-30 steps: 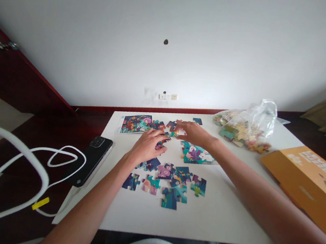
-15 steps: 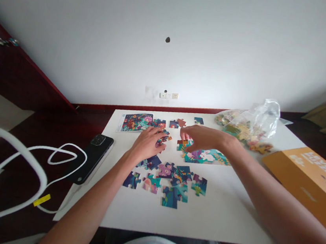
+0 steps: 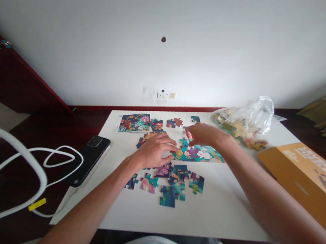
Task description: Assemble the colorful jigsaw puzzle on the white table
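Note:
My left hand [image 3: 155, 150] lies flat above a cluster of jigsaw pieces, its fingertips at the left edge of a joined section of puzzle showing a white rabbit [image 3: 202, 154]. My right hand [image 3: 206, 134] reaches over the top of that section, with its fingertips next to a small loose piece [image 3: 185, 130]. Further pieces [image 3: 173, 182] lie below my left hand, partly joined. A brown-edged piece [image 3: 177, 122] and a dark teal piece [image 3: 195, 119] sit near the far edge. A printed picture sheet [image 3: 133, 123] lies at the far left of the white table [image 3: 214, 207].
A clear plastic bag of puzzle pieces [image 3: 241, 123] lies at the far right corner. An orange cardboard box [image 3: 302, 174] overlaps the right edge. A black phone [image 3: 88, 160] sits at the left edge, beside a looped white cable [image 3: 57, 156].
My left hand has slid right and now reaches the rabbit section, uncovering pieces at the far left. My right hand has shifted slightly left. The rabbit section now extends further left.

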### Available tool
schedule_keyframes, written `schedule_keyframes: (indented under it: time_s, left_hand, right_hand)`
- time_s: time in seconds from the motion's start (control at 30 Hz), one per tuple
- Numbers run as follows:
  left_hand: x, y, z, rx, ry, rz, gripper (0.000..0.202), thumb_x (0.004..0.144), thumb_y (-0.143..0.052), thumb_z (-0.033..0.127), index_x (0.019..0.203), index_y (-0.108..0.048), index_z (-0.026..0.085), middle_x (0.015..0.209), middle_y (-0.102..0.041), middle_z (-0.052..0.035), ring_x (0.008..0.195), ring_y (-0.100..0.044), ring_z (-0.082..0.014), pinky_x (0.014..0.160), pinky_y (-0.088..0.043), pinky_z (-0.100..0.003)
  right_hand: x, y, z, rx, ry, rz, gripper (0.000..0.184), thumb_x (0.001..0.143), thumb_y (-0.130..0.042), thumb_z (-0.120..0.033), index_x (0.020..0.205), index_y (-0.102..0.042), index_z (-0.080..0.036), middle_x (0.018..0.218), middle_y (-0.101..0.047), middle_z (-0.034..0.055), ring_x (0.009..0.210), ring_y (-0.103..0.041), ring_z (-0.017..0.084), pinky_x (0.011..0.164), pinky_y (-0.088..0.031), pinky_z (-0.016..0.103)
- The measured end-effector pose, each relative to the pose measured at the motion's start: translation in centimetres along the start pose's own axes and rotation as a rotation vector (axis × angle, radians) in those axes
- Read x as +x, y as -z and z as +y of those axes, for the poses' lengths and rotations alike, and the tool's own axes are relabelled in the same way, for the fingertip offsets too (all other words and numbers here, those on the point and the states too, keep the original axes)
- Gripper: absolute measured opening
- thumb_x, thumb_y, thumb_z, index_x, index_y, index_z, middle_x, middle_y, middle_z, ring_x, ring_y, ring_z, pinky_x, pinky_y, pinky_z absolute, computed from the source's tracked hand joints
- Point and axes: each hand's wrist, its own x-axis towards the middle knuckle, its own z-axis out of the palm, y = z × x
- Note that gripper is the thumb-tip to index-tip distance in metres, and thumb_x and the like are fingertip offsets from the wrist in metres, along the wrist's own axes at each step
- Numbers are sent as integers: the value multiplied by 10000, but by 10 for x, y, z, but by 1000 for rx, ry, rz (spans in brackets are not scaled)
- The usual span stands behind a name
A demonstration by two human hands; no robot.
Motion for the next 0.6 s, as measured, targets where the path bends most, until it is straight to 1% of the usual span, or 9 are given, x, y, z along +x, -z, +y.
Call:
schedule_keyframes:
  time_s: [0.07, 0.13, 0.23, 0.37, 0.47, 0.6]
  left_hand:
    - [1, -2, 5, -13, -41, -41, 224, 970, -664, 311, 1166, -773, 318, 1295, -717, 7, 1254, -581, -249, 1148, -435, -461]
    - [2, -5, 7, -23, -60, -68, 214, 966, -674, 318, 1154, -776, 319, 1307, -716, 13, 1244, -589, -245, 1143, -435, -456]
    - [2, -6, 7, -29, -51, -73, 197, 969, -671, 318, 1133, -781, 326, 1299, -722, 18, 1235, -602, -240, 1143, -428, -457]
    - [2, -3, 6, -28, -48, -80, 196, 962, -679, 324, 1128, -781, 321, 1295, -725, 18, 1215, -618, -234, 1156, -413, -449]
    - [2, -2, 7, -28, -68, -88, 205, 944, -699, 325, 1131, -781, 312, 1306, -719, 10, 1206, -623, -234, 1157, -414, -446]
    - [2, -4, 8, -24, -86, -89, 199, 937, -702, 306, 1117, -785, 292, 1309, -717, -4, 1221, -622, -235, 1175, -396, -446]
  right_hand:
    - [3, -3, 2, -20, -34, -62, 319, 778, -844, -306, 1065, -770, -191, 1030, -780, 124, 1035, -717, 313, 814, -508, 348]
    - [7, -6, 3, -12, -28, -85, 335, 759, -858, -298, 1065, -785, -185, 1016, -787, 127, 1046, -720, 319, 818, -514, 350]
    - [11, -9, 5, 13, -18, -75, 333, 738, -870, -290, 1047, -795, -193, 1020, -792, 117, 1055, -723, 310, 828, -520, 344]
    - [14, -11, 9, 25, -22, -61, 342, 710, -889, -322, 1025, -797, -224, 977, -797, 84, 1022, -733, 294, 815, -533, 336]
    - [14, -12, 9, 29, -18, -52, 353, 699, -899, -329, 1020, -794, -225, 970, -797, 82, 999, -737, 295, 798, -540, 339]
    - [14, -11, 7, 25, -29, -66, 355, 712, -892, -301, 1040, -786, -214, 1002, -796, 89, 1020, -734, 296, 793, -538, 332]
